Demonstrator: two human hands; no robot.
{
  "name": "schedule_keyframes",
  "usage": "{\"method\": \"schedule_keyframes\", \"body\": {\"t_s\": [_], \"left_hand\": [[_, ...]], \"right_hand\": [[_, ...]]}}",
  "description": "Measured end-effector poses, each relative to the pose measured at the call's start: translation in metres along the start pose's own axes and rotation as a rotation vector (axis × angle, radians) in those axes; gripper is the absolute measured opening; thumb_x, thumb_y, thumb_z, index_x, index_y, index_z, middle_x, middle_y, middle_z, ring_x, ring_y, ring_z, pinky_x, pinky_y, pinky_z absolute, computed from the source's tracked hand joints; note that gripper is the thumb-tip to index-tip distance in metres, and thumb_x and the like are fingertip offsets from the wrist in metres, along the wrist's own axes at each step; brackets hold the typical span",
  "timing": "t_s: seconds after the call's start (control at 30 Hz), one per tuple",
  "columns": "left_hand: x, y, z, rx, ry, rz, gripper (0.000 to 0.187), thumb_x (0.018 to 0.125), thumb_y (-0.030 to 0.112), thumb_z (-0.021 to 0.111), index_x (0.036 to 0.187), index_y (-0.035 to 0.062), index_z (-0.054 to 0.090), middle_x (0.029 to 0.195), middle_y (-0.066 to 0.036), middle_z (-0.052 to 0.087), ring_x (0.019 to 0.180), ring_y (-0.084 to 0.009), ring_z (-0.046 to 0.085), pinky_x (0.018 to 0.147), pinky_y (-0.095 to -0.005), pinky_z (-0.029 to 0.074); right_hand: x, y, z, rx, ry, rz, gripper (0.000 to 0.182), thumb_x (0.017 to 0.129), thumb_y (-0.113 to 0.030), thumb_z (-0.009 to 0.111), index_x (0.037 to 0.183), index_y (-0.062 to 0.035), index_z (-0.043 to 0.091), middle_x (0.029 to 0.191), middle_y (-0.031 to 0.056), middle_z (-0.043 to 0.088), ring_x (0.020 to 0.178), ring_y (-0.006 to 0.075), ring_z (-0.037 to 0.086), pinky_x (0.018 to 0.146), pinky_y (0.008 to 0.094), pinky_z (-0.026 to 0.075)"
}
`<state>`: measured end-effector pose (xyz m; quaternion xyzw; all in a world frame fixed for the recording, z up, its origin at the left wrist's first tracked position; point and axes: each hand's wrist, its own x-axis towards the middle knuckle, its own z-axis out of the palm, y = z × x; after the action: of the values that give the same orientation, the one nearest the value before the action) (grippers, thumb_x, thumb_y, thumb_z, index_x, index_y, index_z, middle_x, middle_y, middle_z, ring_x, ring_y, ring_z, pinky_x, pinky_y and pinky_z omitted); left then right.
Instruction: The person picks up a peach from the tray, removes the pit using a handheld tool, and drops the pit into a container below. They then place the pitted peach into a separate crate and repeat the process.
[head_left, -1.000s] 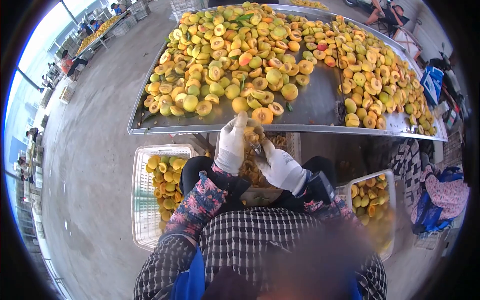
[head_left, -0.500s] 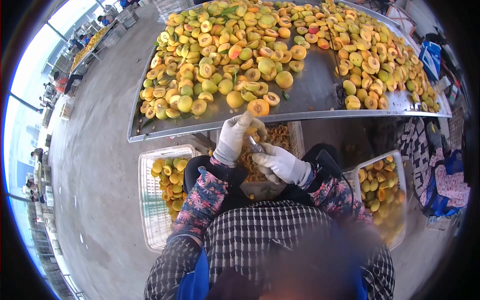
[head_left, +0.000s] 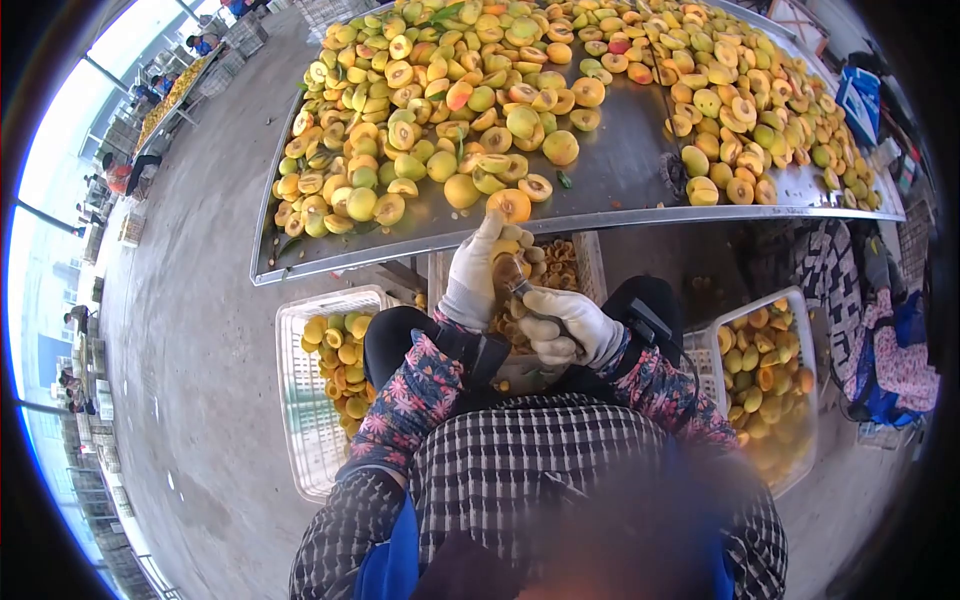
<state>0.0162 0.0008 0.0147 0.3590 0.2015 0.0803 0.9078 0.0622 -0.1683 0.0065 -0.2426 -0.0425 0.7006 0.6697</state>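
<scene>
My left hand [head_left: 474, 274], in a white glove, is closed around a yellow peach half [head_left: 508, 248] with its cut side facing me. My right hand [head_left: 572, 328], also gloved, grips a small metal pitting spoon [head_left: 519, 286]. The spoon's tip is against the cut face of the peach half; how deep it sits is hidden. Just beyond my left fingertips, another peach half [head_left: 511, 205] rests at the front edge of the metal table [head_left: 620, 140]. Below both hands stands a crate [head_left: 590, 270] of brownish-orange fruit scraps.
Many peach halves [head_left: 400, 120] are heaped on the table's left, with another heap [head_left: 740, 110] on its right. White crates of peach halves stand to my left [head_left: 300, 400] and right [head_left: 806, 350]. Far left, a seated person [head_left: 120, 175] is near another fruit-covered table [head_left: 170, 105].
My right hand has shifted slightly right and turned, bringing the spoon's tip up onto the peach half. My left hand still holds the fruit. The camera view has shifted a little.
</scene>
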Motion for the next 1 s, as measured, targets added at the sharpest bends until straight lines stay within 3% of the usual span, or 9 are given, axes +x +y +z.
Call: {"method": "schedule_keyframes", "body": {"t_s": [0.27, 0.37, 0.5, 0.53, 0.6, 0.67, 0.7, 0.77, 1.0], "left_hand": [[-0.005, -0.001, 0.002, 0.076, -0.004, -0.042, 0.043, 0.094, 0.044, 0.059, 0.094, 0.0006, 0.061, 0.086, -0.012, 0.065, 0.073, -0.0244, 0.065, 0.065, -0.0341, 0.055], [0.000, 0.001, -0.007, 0.435, 0.057, 0.088, 0.043, 0.091, 0.041, 0.064, 0.093, -0.0017, 0.064, 0.082, -0.012, 0.067, 0.070, -0.0198, 0.065, 0.063, -0.0301, 0.054], [0.002, 0.033, -0.055, 0.502, 0.224, 0.361, 0.039, 0.089, 0.033, 0.069, 0.101, -0.0028, 0.063, 0.087, -0.010, 0.069, 0.073, -0.0173, 0.066, 0.065, -0.0264, 0.054], [0.002, 0.046, -0.076, 0.605, 0.289, 0.420, 0.039, 0.089, 0.033, 0.069, 0.104, -0.0020, 0.064, 0.087, -0.009, 0.069, 0.073, -0.0186, 0.066, 0.066, -0.0280, 0.054], [-0.015, 0.086, -0.091, 1.488, 0.555, 0.371, 0.038, 0.088, 0.037, 0.067, 0.107, 0.0044, 0.067, 0.094, -0.010, 0.070, 0.081, -0.0245, 0.066, 0.075, -0.0355, 0.053], [-0.018, 0.092, -0.106, 1.863, 0.671, 0.648, 0.037, 0.087, 0.040, 0.065, 0.106, 0.0091, 0.069, 0.100, -0.011, 0.069, 0.090, -0.0278, 0.064, 0.083, -0.0392, 0.050], [-0.018, 0.093, -0.111, 2.045, 0.726, 0.795, 0.036, 0.086, 0.041, 0.064, 0.106, 0.0114, 0.070, 0.103, -0.012, 0.068, 0.095, -0.0295, 0.063, 0.087, -0.0410, 0.048], [-0.003, 0.089, -0.099, 1.876, 0.541, 0.665, 0.038, 0.086, 0.044, 0.062, 0.105, 0.0121, 0.071, 0.106, -0.014, 0.067, 0.101, -0.0297, 0.061, 0.090, -0.0410, 0.046], [0.076, 0.037, -0.026, 1.967, 0.297, 0.155, 0.062, 0.083, 0.063, 0.056, 0.109, 0.0073, 0.068, 0.109, -0.017, 0.066, 0.108, -0.0310, 0.060, 0.092, -0.0406, 0.046]], "right_hand": [[0.003, 0.008, -0.023, 0.121, -0.170, 0.042, 0.032, 0.102, -0.034, 0.041, 0.105, -0.0049, 0.055, 0.060, -0.0031, 0.039, 0.037, 0.0067, 0.030, 0.035, 0.0222, 0.025], [-0.002, 0.007, -0.023, 0.088, -0.165, 0.038, 0.033, 0.103, -0.034, 0.039, 0.105, -0.0046, 0.055, 0.060, -0.0028, 0.040, 0.037, 0.0070, 0.031, 0.034, 0.0229, 0.025], [-0.023, -0.005, -0.016, -0.054, -0.049, -0.005, 0.030, 0.103, -0.031, 0.039, 0.105, -0.0056, 0.055, 0.062, -0.0018, 0.043, 0.039, 0.0072, 0.035, 0.036, 0.0216, 0.028], [-0.026, -0.008, -0.017, -0.314, 0.096, 0.004, 0.028, 0.102, -0.030, 0.041, 0.106, -0.0054, 0.055, 0.063, 0.0003, 0.046, 0.042, 0.0107, 0.040, 0.039, 0.0235, 0.033], [-0.029, -0.009, -0.018, -0.827, 0.385, 0.013, 0.025, 0.101, -0.026, 0.044, 0.110, -0.0050, 0.055, 0.066, 0.0045, 0.052, 0.048, 0.0177, 0.052, 0.046, 0.0273, 0.042], [-0.031, 0.003, -0.033, -1.578, 0.412, -0.307, 0.035, 0.095, -0.020, 0.052, 0.126, -0.0056, 0.047, 0.087, 0.0205, 0.062, 0.081, 0.0377, 0.063, 0.072, 0.0404, 0.050], [-0.029, 0.008, -0.036, -1.594, 0.505, -0.296, 0.040, 0.093, -0.020, 0.053, 0.129, -0.0058, 0.044, 0.094, 0.0236, 0.062, 0.089, 0.0408, 0.062, 0.078, 0.0430, 0.050], [-0.023, 0.012, -0.046, -1.653, 0.564, -0.346, 0.050, 0.091, -0.018, 0.056, 0.135, -0.0074, 0.037, 0.113, 0.0279, 0.059, 0.099, 0.0437, 0.060, 0.082, 0.0462, 0.048], [-0.015, 0.011, -0.035, -1.724, 0.739, -0.286, 0.044, 0.090, -0.017, 0.055, 0.130, -0.0075, 0.040, 0.109, 0.0259, 0.059, 0.095, 0.0434, 0.060, 0.082, 0.0472, 0.048]]}}
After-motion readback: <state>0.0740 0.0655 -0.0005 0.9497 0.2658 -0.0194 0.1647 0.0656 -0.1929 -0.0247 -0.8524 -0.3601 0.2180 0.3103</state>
